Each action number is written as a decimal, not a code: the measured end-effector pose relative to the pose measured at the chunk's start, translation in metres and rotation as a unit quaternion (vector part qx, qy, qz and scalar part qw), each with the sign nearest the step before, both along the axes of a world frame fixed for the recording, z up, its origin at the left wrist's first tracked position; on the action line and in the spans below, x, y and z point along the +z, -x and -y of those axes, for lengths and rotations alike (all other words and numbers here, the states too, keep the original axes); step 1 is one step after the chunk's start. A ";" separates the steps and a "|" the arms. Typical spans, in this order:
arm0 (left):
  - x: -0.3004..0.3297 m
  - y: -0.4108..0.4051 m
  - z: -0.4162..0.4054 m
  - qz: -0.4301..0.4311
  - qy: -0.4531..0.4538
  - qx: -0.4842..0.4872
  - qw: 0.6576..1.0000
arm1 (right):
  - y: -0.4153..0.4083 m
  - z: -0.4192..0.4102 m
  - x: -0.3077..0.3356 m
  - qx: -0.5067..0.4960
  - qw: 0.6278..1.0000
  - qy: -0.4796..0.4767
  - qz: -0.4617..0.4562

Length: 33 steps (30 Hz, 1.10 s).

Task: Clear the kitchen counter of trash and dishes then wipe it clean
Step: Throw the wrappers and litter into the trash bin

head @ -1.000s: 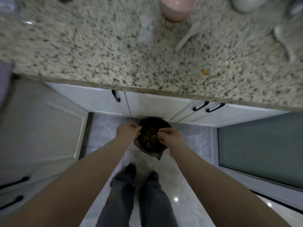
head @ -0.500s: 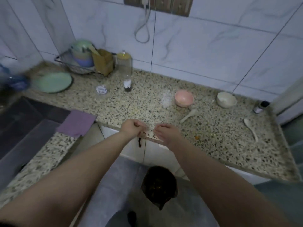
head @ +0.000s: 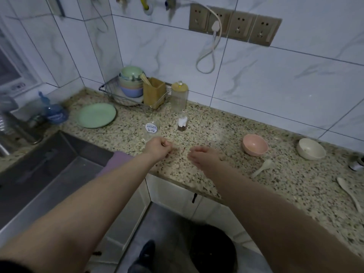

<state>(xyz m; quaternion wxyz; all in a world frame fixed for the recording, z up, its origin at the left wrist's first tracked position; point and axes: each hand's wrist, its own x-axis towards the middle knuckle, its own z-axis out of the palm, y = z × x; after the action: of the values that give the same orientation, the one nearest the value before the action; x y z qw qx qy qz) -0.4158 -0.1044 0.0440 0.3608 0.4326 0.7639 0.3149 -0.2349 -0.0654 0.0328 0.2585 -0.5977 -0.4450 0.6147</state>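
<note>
Both hands over counter [head: 226, 134] front edge; left hand [head: 157, 147] curled, right hand [head: 204, 156] flat.

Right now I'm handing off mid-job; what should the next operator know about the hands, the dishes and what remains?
Left hand: fingers curled, apparently empty, over the speckled granite counter.
Right hand: open, empty, hovering beside it.
On the counter: pale green round plate, pink bowl, cream bowl, two cream spoons, small foil lid, crumbs.
Black bin on the floor below.
Left: dishes, scraps, wiping; purple cloth on the sink edge.
</note>
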 end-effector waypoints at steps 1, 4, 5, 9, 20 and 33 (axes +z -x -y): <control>-0.006 0.017 -0.012 0.008 0.010 0.002 1.000 | 0.018 -0.011 -0.004 -0.004 1.000 0.009 0.007; -0.019 0.054 -0.041 0.015 0.032 0.007 0.999 | 0.055 -0.036 -0.006 0.009 0.999 0.021 0.043; -0.023 0.069 -0.054 0.010 0.037 0.007 0.999 | 0.070 -0.047 -0.007 0.014 0.998 0.031 0.061; -0.048 0.123 -0.095 0.003 0.085 0.060 0.995 | 0.117 -0.082 -0.022 0.010 0.991 0.094 0.094; -0.103 0.184 -0.159 0.250 0.182 0.156 0.938 | 0.198 -0.135 -0.093 0.028 0.982 0.105 0.155; -0.141 0.201 -0.179 0.243 0.146 0.128 0.950 | 0.231 -0.151 -0.096 -0.009 0.979 0.134 0.154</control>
<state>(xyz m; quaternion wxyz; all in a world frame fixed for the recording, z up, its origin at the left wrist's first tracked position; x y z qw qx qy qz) -0.6167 0.0748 -0.0970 0.5517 0.1844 0.7392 0.3394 -0.4660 0.0853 -0.0636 0.1102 -0.7187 -0.3878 0.5666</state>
